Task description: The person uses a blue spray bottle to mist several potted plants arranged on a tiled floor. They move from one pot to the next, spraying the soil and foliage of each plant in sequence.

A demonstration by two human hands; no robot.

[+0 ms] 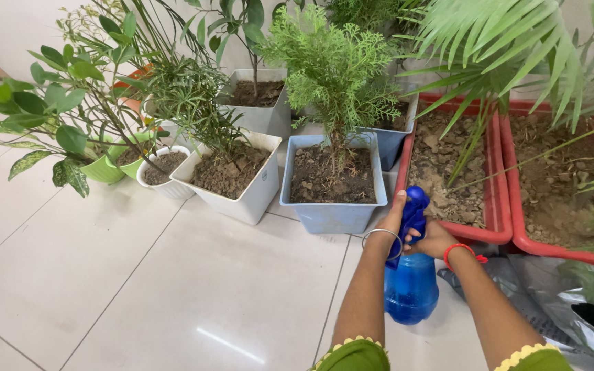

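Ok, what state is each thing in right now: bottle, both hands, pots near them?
blue spray bottle: upright, held off the floor, nozzle toward the pots.
left hand: grip closed on the bottle's head.
right hand: grip closed on the bottle's neck.
blue square pot: upright, filled with dark soil, small conifer in it.
red trough: on the floor, dry lumpy soil.
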